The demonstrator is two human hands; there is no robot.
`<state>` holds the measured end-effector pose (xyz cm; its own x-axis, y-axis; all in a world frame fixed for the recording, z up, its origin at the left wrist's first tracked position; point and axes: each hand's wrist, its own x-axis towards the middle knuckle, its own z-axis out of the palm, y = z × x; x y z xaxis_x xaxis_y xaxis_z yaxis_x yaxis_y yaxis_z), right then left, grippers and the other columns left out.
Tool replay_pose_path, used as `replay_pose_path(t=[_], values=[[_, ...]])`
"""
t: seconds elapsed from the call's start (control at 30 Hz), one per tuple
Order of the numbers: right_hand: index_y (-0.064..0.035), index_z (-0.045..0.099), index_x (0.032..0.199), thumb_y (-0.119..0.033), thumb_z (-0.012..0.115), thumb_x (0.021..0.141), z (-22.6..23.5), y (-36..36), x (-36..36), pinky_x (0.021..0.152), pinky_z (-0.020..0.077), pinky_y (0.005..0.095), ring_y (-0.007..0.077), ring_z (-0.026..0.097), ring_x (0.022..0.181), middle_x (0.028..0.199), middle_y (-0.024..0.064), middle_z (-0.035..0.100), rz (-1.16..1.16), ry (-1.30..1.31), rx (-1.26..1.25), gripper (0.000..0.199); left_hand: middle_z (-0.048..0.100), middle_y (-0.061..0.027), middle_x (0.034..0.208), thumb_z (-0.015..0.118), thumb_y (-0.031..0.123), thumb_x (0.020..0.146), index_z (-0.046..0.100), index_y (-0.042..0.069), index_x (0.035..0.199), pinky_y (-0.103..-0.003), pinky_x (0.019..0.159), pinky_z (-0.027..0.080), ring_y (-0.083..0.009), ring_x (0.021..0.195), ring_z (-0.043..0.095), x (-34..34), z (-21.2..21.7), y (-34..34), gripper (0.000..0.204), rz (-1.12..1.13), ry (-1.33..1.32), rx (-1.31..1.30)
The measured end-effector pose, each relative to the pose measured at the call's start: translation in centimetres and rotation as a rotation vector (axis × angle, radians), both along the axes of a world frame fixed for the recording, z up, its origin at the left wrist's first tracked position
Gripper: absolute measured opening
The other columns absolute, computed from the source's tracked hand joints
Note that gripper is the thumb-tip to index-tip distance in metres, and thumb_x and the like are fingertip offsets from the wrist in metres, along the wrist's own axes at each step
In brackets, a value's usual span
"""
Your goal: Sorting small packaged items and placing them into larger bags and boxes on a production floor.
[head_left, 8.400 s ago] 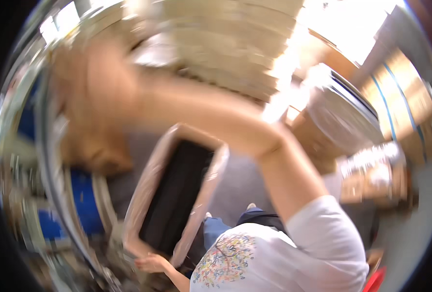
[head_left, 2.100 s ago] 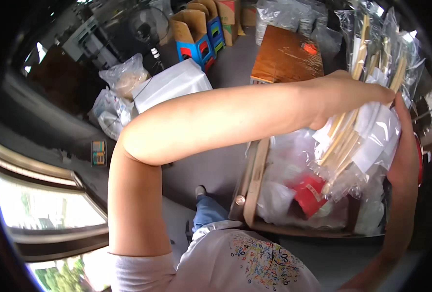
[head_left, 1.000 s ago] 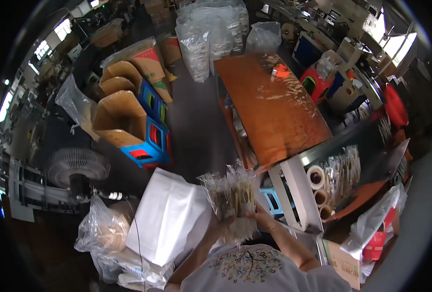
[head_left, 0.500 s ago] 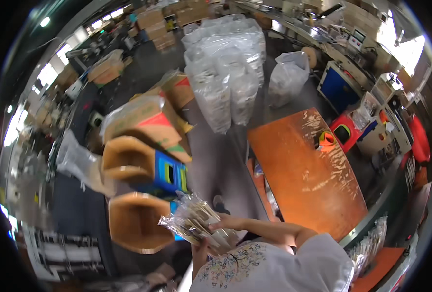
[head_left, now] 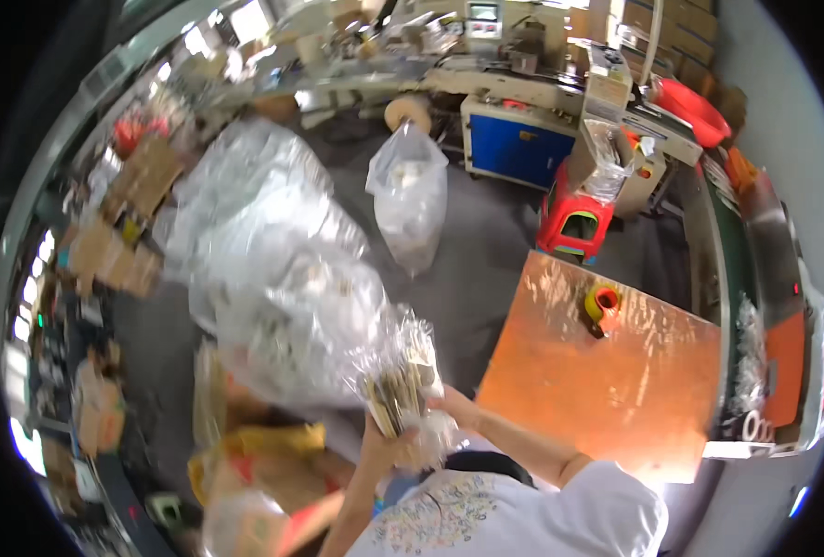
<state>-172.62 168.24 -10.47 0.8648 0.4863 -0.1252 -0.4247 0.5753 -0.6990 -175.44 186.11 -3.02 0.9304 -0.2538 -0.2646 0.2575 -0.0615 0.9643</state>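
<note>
Both hands hold a bundle of clear plastic packets (head_left: 395, 385) in front of my chest. Thin, tan, stick-like pieces show through the crinkled film, but their exact kind is unclear. My left hand (head_left: 389, 444) is closed round the lower left side of the bundle. On its right side, my right hand (head_left: 451, 407) grips with the fingers partly hidden behind the film. Just beyond the bundle stand large clear plastic bags (head_left: 291, 306), bulging with contents I cannot make out.
An orange-brown worn tabletop (head_left: 597, 371) is at my right, bearing a roll of orange and yellow tape (head_left: 603, 299). Behind it are a red stool (head_left: 574, 223) and a blue-doored cabinet (head_left: 514, 148). A separate filled bag (head_left: 410, 200) stands mid-floor. Cardboard boxes (head_left: 272, 501) lie lower left.
My view has swung to the right, so the tabletop and cabinet sit differently and the open-topped boxes have left view. The bundle, still in both hands, is now before the large bags.
</note>
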Motion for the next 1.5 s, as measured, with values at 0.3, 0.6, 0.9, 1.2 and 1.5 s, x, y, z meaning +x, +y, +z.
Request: replay_pose_path(t=[0.3, 0.6, 0.9, 1.2, 1.5], values=[[0.0005, 0.049, 0.121, -0.028, 0.068, 0.078, 0.9, 1.0, 19.1, 0.089, 0.0428, 0.0294, 0.0192, 0.055, 0.099, 0.111, 0.0114, 0.058, -0.152, 0.125, -0.357, 0.055, 0.051, -0.0101, 0.115, 0.066, 0.012, 0.079, 0.043, 0.002, 0.124, -0.028, 0.081, 0.045, -0.0169, 0.103, 0.051, 21.1, 0.8, -0.7, 0.052, -0.022, 0.257, -0.088], [-0.0024, 0.045, 0.122, -0.034, 0.07, 0.076, 1.1, -25.2, 26.1, 0.086, 0.0456, 0.0353, 0.0197, 0.054, 0.101, 0.111, 0.0081, 0.055, -1.172, 0.449, -0.135, 0.062, 0.024, -0.0214, 0.132, 0.068, 0.031, 0.08, 0.011, 0.001, 0.138, -0.038, 0.103, 0.028, -0.0308, 0.126, 0.03, 44.4, -4.2, -32.2, 0.086, -1.292, -0.376, 0.113], [-0.0027, 0.045, 0.121, -0.023, 0.066, 0.079, 3.2, -55.9, 34.0, 0.081, 0.0479, 0.0335, 0.0182, 0.058, 0.094, 0.108, 0.0073, 0.056, -1.499, 0.257, -0.217, 0.051, 0.033, -0.0172, 0.126, 0.061, 0.034, 0.085, 0.023, -0.002, 0.132, -0.033, 0.096, 0.035, -0.0248, 0.118, 0.037, 52.8, -4.3, -66.8, 0.071, -1.307, -0.17, -0.242], [0.0004, 0.043, 0.122, -0.029, 0.07, 0.076, 1.2, -81.2, 47.5, 0.08, 0.0467, 0.032, 0.0187, 0.058, 0.092, 0.102, 0.0099, 0.059, -1.166, 0.49, -0.584, 0.061, 0.052, -0.0117, 0.112, 0.059, 0.033, 0.086, 0.029, 0.001, 0.129, -0.029, 0.085, 0.044, -0.0184, 0.102, 0.053, 61.7, -14.7, -89.9, 0.061, -1.014, 0.131, -0.137], [0.005, 0.042, 0.124, -0.033, 0.077, 0.068, -12.7, -90.8, 50.7, 0.088, 0.0424, 0.0309, 0.0197, 0.052, 0.105, 0.115, 0.0143, 0.053, -0.626, 0.853, -1.075, 0.077, 0.044, -0.0267, 0.121, 0.061, 0.023, 0.076, 0.027, -0.007, 0.13, -0.037, 0.087, 0.045, -0.0345, 0.109, 0.049, 63.0, -21.4, -96.2, 0.07, -0.478, 0.861, -0.07]])
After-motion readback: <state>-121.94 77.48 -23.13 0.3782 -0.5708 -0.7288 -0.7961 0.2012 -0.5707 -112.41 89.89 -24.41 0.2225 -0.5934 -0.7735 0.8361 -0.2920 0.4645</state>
